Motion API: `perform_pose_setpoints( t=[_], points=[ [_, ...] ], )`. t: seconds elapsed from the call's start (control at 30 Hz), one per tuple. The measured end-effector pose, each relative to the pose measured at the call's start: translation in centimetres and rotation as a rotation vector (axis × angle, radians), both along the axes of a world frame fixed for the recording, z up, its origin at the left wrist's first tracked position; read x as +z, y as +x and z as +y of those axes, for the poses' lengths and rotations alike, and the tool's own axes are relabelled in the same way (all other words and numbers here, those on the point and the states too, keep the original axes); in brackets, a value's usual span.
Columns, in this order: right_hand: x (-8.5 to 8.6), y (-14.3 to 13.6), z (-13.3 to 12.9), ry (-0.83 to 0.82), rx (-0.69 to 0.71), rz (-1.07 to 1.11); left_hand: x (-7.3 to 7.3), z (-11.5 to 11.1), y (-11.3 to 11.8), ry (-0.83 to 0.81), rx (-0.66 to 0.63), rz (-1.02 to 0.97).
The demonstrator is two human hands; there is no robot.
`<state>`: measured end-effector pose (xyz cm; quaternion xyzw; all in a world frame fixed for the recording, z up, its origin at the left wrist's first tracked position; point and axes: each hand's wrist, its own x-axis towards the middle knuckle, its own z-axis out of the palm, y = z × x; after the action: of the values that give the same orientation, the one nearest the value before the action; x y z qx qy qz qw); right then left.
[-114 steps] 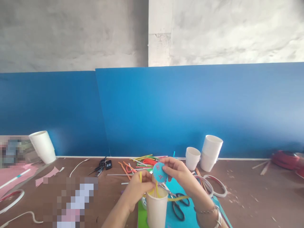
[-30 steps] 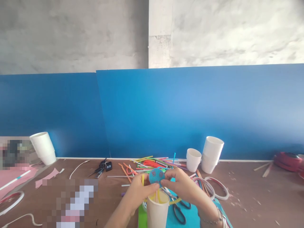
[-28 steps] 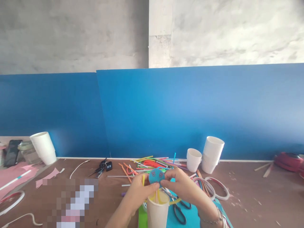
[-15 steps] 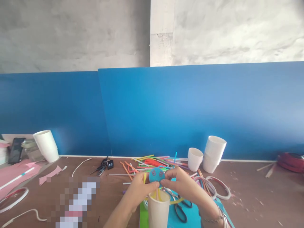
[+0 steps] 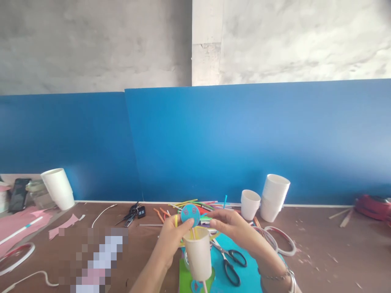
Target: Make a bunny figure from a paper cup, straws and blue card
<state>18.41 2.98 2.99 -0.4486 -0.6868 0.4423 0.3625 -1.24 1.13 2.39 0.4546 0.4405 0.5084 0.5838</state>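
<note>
A round blue paper disc (image 5: 190,212) with a face drawn in red is pinched at its lower edge by my left hand (image 5: 172,236). Below the disc hangs a white paper cup (image 5: 198,258), raised above the table. One pale stick (image 5: 193,233) runs from the disc down into the cup, and a pink stick end (image 5: 205,286) pokes out underneath. Yellow strips show at the cup's mouth. To the right of the disc, my right hand (image 5: 233,226) has its fingers stretched out, apart from disc and cup.
Black-handled scissors (image 5: 230,260) lie on blue paper (image 5: 250,280), beside green paper (image 5: 185,274). Behind are colourful straws and sticks, a single cup (image 5: 250,204) and a cup stack (image 5: 274,199). Keys (image 5: 132,213) and another cup stack (image 5: 59,189) are to the left; tape rolls (image 5: 285,242) sit right.
My right hand has let go of the disc and opened. My left hand has moved the disc left and up, and the cup has risen with it, uncovering the scissors.
</note>
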Motion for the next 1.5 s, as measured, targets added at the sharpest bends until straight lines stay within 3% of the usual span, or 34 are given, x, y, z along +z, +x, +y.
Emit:
perform_pose_setpoints(
  t=[0.13,0.27,0.67,0.87,1.0,1.13,1.5],
  points=[
    [-0.5,0.7,0.5,-0.158,0.055,0.197,0.4,0.1,-0.4,0.044,0.085,-0.010],
    [-0.6,-0.1,0.6,-0.231,0.155,0.356,0.1,0.2,-0.5,0.055,0.047,-0.067],
    [-0.5,-0.7,0.0,-0.251,0.298,0.209,-0.1,0.2,-0.7,-0.016,-0.127,-0.022],
    [-0.2,-1.1,0.4,-0.169,0.118,0.275,0.2,0.3,-0.6,0.021,-0.075,-0.049],
    [-0.4,-1.9,0.3,-0.241,0.065,0.446,0.1,0.3,-0.5,0.012,-0.048,-0.030],
    [-0.9,-2.5,0.3,-0.328,0.107,0.566,-0.1,0.3,-0.6,0.024,-0.108,-0.031],
    [-0.4,-2.1,-0.5,-0.340,0.293,0.380,-0.1,-0.1,-0.2,0.007,-0.228,0.046]
  ],
)
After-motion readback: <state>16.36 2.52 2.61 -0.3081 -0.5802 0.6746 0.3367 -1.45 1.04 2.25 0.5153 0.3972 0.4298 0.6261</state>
